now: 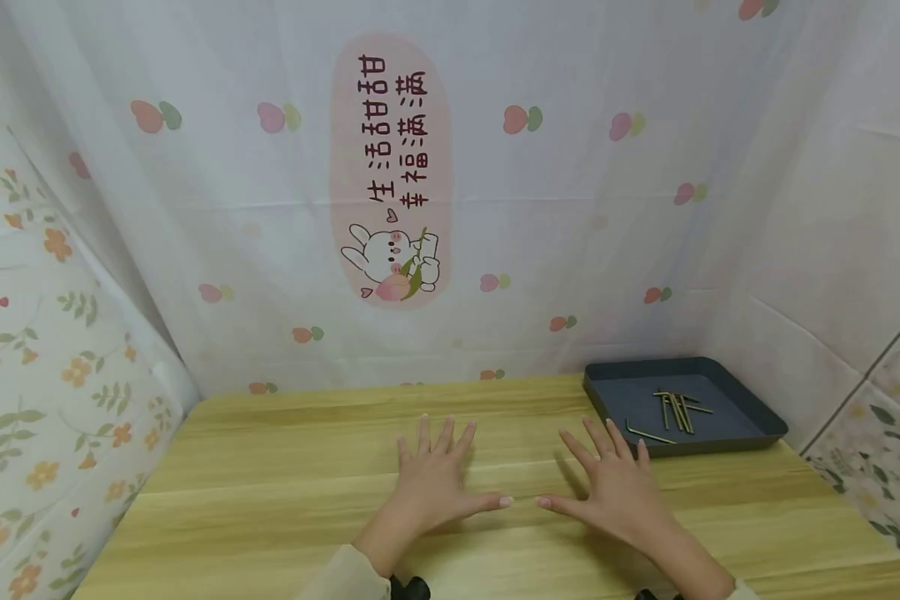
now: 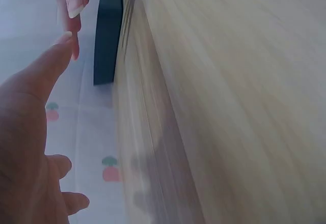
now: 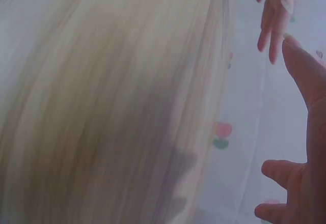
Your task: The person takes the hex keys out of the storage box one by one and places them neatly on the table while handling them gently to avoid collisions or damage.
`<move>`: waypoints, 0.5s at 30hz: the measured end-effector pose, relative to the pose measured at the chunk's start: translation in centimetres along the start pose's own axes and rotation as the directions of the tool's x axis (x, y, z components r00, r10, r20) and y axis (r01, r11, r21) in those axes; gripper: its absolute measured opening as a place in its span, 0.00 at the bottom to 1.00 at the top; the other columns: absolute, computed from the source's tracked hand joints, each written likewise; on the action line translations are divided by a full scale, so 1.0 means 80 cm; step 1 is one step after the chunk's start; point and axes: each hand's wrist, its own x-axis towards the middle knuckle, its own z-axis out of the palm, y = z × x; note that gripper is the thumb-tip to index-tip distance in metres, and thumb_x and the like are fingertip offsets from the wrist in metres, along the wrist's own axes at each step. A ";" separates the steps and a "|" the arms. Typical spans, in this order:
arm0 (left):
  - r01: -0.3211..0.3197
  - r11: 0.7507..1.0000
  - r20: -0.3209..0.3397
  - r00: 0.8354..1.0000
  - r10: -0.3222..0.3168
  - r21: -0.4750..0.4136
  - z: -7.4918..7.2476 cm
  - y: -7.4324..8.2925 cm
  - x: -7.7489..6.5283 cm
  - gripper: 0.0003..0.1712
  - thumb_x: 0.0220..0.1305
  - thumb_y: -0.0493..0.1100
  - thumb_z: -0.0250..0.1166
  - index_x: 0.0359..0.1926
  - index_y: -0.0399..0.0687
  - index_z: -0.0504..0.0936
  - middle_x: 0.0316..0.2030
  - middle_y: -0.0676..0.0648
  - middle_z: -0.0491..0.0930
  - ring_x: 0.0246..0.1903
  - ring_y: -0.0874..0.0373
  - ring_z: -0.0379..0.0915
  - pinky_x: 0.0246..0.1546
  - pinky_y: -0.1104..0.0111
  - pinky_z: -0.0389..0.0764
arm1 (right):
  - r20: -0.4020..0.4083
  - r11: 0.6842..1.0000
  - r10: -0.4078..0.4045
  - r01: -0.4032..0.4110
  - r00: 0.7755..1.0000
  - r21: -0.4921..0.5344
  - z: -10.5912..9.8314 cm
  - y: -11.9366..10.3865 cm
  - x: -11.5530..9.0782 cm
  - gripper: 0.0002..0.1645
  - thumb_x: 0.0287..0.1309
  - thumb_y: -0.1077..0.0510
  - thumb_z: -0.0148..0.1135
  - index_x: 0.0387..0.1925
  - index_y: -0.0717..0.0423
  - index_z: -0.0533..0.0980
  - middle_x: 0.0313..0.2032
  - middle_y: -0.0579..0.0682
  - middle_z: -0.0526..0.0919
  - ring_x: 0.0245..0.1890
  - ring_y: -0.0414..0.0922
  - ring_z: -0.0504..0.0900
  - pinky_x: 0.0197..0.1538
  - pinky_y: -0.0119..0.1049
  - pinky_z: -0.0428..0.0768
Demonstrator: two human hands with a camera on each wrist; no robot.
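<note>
Both hands hover palm down above a wooden table, fingers spread and thumbs pointing toward each other with a small gap. The left hand (image 1: 433, 487) holds nothing; in the left wrist view its thumb and fingers are stretched out over the table. To its right, the right hand (image 1: 617, 493) is also without anything in it, its fingertips just short of the near left corner of a dark tray (image 1: 750, 417). Inside that tray lie several brass-coloured hex keys (image 1: 678, 410), most of them in a loose pile, with one L-shaped hex key (image 1: 648, 435) apart near the front edge.
The wood-grain table (image 1: 285, 467) runs back to a white curtain (image 1: 217, 208) with heart prints and a rabbit picture. Floral cloth (image 1: 37, 333) hangs at the left, and more cloth (image 1: 855, 275) closes off the right side beside the tray.
</note>
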 end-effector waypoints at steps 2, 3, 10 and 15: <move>-0.004 1.000 0.019 1.000 0.004 0.001 0.001 0.009 0.007 0.64 0.51 0.87 0.54 0.81 0.60 0.53 0.79 0.39 0.53 0.78 0.28 0.38 0.70 0.25 0.47 | 0.003 1.000 0.004 -0.004 1.000 -0.005 -0.006 0.008 -0.001 0.62 0.41 0.14 0.62 0.71 0.46 0.71 0.73 0.64 0.66 0.72 0.73 0.60 0.61 0.84 0.60; -0.010 1.000 0.027 1.000 0.010 -0.001 0.001 0.013 0.011 0.63 0.52 0.86 0.55 0.80 0.60 0.53 0.79 0.39 0.53 0.78 0.29 0.39 0.71 0.27 0.48 | 0.003 1.000 0.006 -0.006 1.000 -0.007 -0.008 0.012 -0.001 0.62 0.41 0.15 0.63 0.71 0.46 0.71 0.73 0.64 0.66 0.72 0.73 0.61 0.61 0.84 0.60; -0.067 0.994 0.053 0.996 0.072 -0.088 0.004 0.046 0.038 0.54 0.66 0.73 0.58 0.80 0.48 0.54 0.77 0.35 0.57 0.75 0.36 0.57 0.74 0.44 0.63 | -0.001 0.999 0.035 -0.035 0.999 0.008 -0.022 0.049 0.002 0.61 0.45 0.18 0.64 0.73 0.48 0.68 0.73 0.64 0.65 0.72 0.72 0.60 0.63 0.83 0.58; -0.019 0.978 0.059 0.998 0.032 -0.210 0.014 0.069 0.058 0.50 0.70 0.67 0.59 0.78 0.40 0.56 0.76 0.39 0.61 0.73 0.43 0.63 0.70 0.52 0.72 | 0.009 0.997 0.072 -0.072 0.997 0.031 -0.023 0.082 0.000 0.60 0.47 0.21 0.66 0.73 0.50 0.67 0.73 0.67 0.64 0.71 0.76 0.59 0.61 0.84 0.58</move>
